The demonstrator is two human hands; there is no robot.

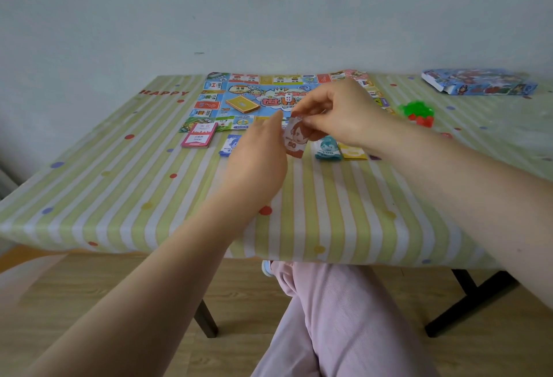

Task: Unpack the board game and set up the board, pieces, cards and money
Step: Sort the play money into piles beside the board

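The game board (269, 98) lies flat at the table's far side, with a yellow card deck (242, 104) and a white die (288, 97) on it. My right hand (338, 113) pinches the top of a stack of orange 50 notes (294, 137) held upright over the table. My left hand (257, 155) is beside the stack with straight fingers against its left edge. On the table in front of the board lie a pink card pile (199, 136), blue notes (230, 145), teal 100 notes (326, 149) and yellow notes (353, 152).
Green and red plastic pieces (417, 113) sit in a heap right of the board. The opened game box (478, 82) lies at the far right corner. A striped cloth covers the table (149, 197); my legs in pink trousers are below its front edge.
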